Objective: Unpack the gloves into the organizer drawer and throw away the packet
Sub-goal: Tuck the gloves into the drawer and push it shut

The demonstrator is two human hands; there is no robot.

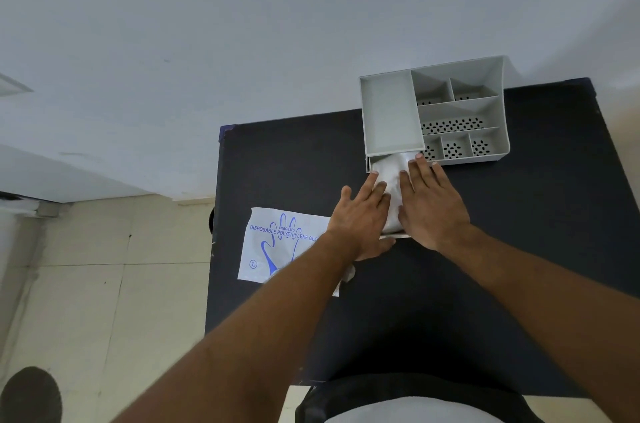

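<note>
Your left hand (360, 218) and right hand (431, 204), fingers spread flat, press the gloves (393, 180) in the organizer drawer (372, 164); the packet (280, 242) lies left.

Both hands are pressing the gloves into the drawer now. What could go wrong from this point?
The gloves stick out past the drawer opening, so closing it may pinch or crumple them. The left hand and right hand press flat, and the light organizer might slide back. The empty packet lies near the table edge and could slip off.
</note>
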